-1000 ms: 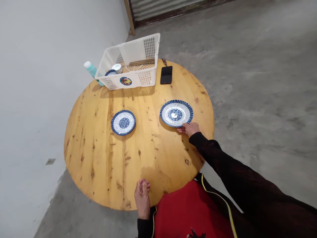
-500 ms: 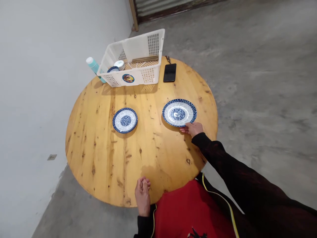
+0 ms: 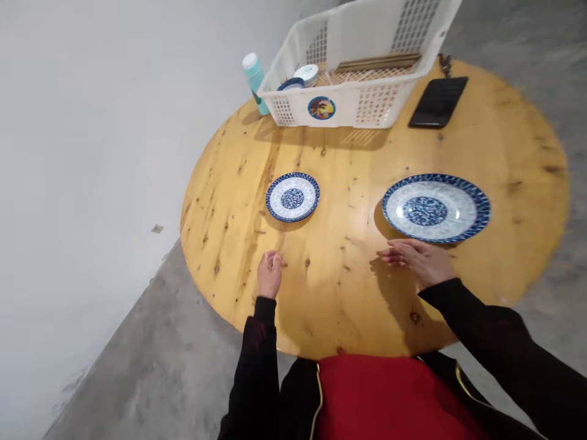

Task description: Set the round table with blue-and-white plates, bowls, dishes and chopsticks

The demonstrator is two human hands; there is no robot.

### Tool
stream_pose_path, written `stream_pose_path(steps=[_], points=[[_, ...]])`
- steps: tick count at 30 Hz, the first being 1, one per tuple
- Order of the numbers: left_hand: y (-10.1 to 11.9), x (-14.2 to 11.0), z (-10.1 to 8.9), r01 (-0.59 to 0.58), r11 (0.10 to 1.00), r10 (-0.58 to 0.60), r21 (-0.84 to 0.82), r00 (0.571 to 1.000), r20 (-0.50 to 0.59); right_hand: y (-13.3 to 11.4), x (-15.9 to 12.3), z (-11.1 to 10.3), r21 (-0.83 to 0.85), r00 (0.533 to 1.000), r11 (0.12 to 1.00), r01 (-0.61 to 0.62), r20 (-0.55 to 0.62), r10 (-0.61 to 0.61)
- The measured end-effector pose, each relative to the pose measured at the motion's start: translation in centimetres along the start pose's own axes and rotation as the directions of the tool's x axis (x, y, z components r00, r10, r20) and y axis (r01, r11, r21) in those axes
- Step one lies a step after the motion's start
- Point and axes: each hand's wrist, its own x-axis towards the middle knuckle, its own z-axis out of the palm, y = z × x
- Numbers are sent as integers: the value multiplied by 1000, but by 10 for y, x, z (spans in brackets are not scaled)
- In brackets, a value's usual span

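Observation:
A large blue-and-white plate (image 3: 436, 209) lies on the round wooden table (image 3: 348, 287) at the right. My right hand (image 3: 416, 259) hovers just in front of its near rim, fingers stretched out flat, holding nothing. A smaller blue-and-white plate (image 3: 292, 197) lies left of centre. My left hand (image 3: 269, 275) rests on the table in front of it, fingers curled in loosely, with nothing visible in them.
A white plastic basket (image 3: 358, 67) at the back holds small dishes (image 3: 306, 73) and wooden chopsticks (image 3: 378, 62). A teal bottle (image 3: 255, 79) stands at its left, a black phone (image 3: 438, 102) at its right. White wall on the left, concrete floor around.
The view has moved closer and to the right over the table. My right hand has come off the large plate's rim. My left hand has moved forward onto the table toward the small plate.

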Motion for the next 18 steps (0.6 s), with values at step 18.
stream_pose_path(steps=[18], points=[[64, 161, 25, -116, 852, 123, 510, 992, 19, -43, 116, 176, -747, 902, 527, 405, 234, -362]])
